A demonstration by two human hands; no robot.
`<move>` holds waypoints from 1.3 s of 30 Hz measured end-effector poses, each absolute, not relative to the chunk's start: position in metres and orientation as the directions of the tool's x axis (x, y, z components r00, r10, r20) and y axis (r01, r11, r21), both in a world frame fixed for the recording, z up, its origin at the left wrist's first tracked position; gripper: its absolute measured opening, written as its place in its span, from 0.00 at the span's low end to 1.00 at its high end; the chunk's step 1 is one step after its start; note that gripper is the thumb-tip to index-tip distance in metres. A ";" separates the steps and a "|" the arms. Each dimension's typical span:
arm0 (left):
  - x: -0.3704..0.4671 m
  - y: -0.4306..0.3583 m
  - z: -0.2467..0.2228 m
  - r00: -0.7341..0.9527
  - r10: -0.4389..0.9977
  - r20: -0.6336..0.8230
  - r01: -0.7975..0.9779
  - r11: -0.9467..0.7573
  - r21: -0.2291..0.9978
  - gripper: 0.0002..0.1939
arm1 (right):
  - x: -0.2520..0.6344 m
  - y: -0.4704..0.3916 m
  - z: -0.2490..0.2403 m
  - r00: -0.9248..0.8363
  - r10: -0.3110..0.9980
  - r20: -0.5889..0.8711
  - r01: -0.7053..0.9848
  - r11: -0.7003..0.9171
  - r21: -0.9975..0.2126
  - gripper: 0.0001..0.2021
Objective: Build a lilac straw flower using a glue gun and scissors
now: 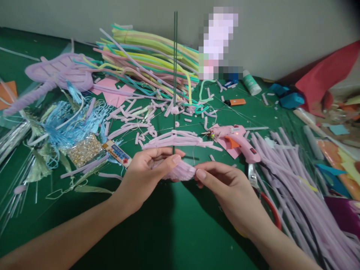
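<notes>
My left hand [143, 170] is closed around a lilac fuzzy pipe-cleaner piece [182, 171], thumb on top. Two thin dark green wire stems [175, 63] rise upright from behind its fingers. At the piece's right end, my right hand [227, 182] pinches the edge between thumb and fingertips. Just beyond my fingers, curved lilac strips [168, 140] spread sideways across the stems; I cannot tell how they are joined. To the right lies a pink glue gun [237, 138], its nozzle pointing left. Red-handled scissors [271, 210] are partly hidden behind my right hand.
Lilac pipe cleaners [298, 198] lie bundled at the right, multicoloured ones [152, 48] at the back. Blue tassels [75, 116], a bag of gold bits [84, 150] and a lilac wrapped frame [62, 73] occupy the left. An orange lighter [236, 102] lies behind the glue gun.
</notes>
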State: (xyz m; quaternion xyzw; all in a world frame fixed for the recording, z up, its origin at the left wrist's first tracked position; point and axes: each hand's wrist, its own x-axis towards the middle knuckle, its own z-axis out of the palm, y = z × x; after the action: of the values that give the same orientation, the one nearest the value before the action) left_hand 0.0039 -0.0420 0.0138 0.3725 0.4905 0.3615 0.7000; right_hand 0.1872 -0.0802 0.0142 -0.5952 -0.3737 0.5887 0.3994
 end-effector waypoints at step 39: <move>0.005 -0.042 0.015 0.344 0.858 -0.381 -0.187 0.460 0.868 0.11 | 0.183 -0.078 0.009 0.035 0.920 -0.390 -0.101 -0.385 -0.918 0.10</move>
State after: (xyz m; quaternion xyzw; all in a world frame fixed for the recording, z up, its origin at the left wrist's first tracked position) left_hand 0.0050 -0.0419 0.0152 0.3762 0.4464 0.3586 0.7285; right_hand 0.1828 -0.0784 0.0089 -0.5788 -0.3539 0.5977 0.4270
